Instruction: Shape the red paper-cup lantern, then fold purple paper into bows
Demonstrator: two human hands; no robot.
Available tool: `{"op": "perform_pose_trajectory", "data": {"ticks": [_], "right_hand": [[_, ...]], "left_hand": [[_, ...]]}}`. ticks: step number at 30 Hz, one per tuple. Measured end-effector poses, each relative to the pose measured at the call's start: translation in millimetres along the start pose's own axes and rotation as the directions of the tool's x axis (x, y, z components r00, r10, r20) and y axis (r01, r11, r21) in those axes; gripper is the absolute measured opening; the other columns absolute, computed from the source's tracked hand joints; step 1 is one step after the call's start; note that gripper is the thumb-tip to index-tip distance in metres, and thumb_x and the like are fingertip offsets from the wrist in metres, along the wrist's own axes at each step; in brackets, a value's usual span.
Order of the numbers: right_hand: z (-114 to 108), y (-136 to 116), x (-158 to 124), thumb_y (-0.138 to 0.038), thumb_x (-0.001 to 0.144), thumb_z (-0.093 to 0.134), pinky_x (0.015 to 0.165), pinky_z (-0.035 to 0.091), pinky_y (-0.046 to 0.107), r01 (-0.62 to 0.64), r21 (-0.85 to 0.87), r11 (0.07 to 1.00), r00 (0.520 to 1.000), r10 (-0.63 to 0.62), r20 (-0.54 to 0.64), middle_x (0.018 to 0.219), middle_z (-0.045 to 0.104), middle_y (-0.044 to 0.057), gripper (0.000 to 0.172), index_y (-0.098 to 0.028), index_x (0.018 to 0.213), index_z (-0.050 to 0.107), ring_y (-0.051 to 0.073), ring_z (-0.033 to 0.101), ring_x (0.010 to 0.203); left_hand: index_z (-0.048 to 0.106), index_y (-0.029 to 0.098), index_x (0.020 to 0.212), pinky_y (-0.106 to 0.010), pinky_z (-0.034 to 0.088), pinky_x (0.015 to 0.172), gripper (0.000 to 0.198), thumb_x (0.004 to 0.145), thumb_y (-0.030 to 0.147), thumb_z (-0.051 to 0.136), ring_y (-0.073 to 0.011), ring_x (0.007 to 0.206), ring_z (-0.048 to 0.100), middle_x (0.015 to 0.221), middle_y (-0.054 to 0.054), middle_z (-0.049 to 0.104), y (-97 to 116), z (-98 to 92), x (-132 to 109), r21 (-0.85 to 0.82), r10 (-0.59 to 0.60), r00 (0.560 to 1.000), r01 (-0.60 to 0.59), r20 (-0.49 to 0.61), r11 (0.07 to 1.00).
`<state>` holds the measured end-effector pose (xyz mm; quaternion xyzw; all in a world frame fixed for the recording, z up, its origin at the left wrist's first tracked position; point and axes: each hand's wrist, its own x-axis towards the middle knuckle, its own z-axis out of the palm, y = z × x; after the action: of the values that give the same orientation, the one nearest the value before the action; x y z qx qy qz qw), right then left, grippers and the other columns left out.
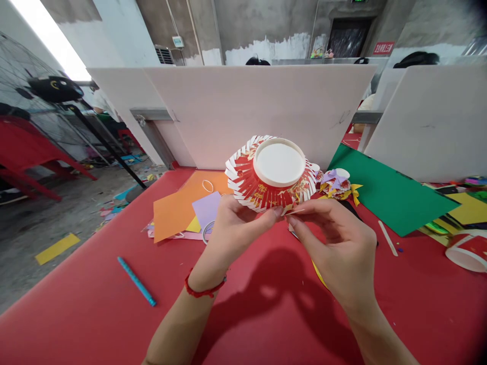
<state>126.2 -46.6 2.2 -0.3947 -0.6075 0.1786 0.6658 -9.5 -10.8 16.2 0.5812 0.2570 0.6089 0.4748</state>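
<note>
A red, white and gold paper cup point(279, 161), its wall cut into strips that fan out and fold around the round white base, is held up above the table with the base facing me. My left hand point(243, 228) grips it from below left, the thumb along its lower edge. At that same lower edge, my right hand point(335, 238) pinches one strip between thumb and forefinger. The fingers of my left hand behind the cup are hidden. A red cord bracelet point(205, 290) circles my left wrist.
Orange paper point(175, 213), purple paper point(205, 208) and a tape roll point(207, 232) lie left. A blue pen point(137, 281) is nearer. Green paper point(391, 192), a white stick point(388, 238), a decorated paper craft point(338, 183) and another cup point(470, 251) lie right. A white partition point(247, 111) stands behind.
</note>
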Motion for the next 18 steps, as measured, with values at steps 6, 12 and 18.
{"op": "perform_pose_trajectory", "data": {"ticks": [6, 12, 18], "right_hand": [[-2.6, -1.1, 2.4, -0.003, 0.078, 0.068, 0.071, 0.059, 0.012, -0.021, 0.013, 1.0, 1.0, 0.021, 0.014, 0.081, 0.075, -0.005, 0.021, -0.022, 0.085, 0.068, 0.007, 0.072, 0.074], [-6.0, 0.1, 3.8, -0.006, 0.08, 0.068, 0.067, 0.059, 0.013, -0.04, 0.012, 0.999, 0.999, 0.04, -0.013, 0.078, 0.07, -0.006, 0.018, -0.023, 0.083, 0.064, 0.007, 0.069, 0.071], [-7.2, 0.0, 4.1, -0.004, 0.081, 0.065, 0.071, 0.062, 0.02, -0.053, 0.04, 0.998, 0.998, 0.051, 0.036, 0.084, 0.07, -0.003, 0.02, -0.023, 0.087, 0.064, 0.011, 0.07, 0.078]], "left_hand": [[0.077, 0.02, 0.07, -0.017, 0.059, 0.065, 0.017, 0.068, 0.004, 0.071, -0.0139, 0.071, 0.074, 0.072, 0.002, 0.079, -2.2, -0.9, -0.4, 0.055, 0.051, 0.999, -0.051, -0.01, 0.997], [0.076, 0.02, 0.068, -0.017, 0.059, 0.065, 0.016, 0.07, 0.005, 0.071, -0.011, 0.064, 0.07, 0.067, 0.005, 0.076, -3.3, -2.1, -1.1, 0.062, 0.043, 0.999, -0.042, -0.018, 0.997], [0.074, 0.018, 0.063, -0.027, 0.062, 0.065, 0.011, 0.064, 0.009, 0.079, -0.0175, 0.062, 0.072, 0.064, 0.0, 0.076, 1.3, 0.6, 0.0, 0.057, -0.02, 0.999, 0.022, -0.027, 0.998]]}}
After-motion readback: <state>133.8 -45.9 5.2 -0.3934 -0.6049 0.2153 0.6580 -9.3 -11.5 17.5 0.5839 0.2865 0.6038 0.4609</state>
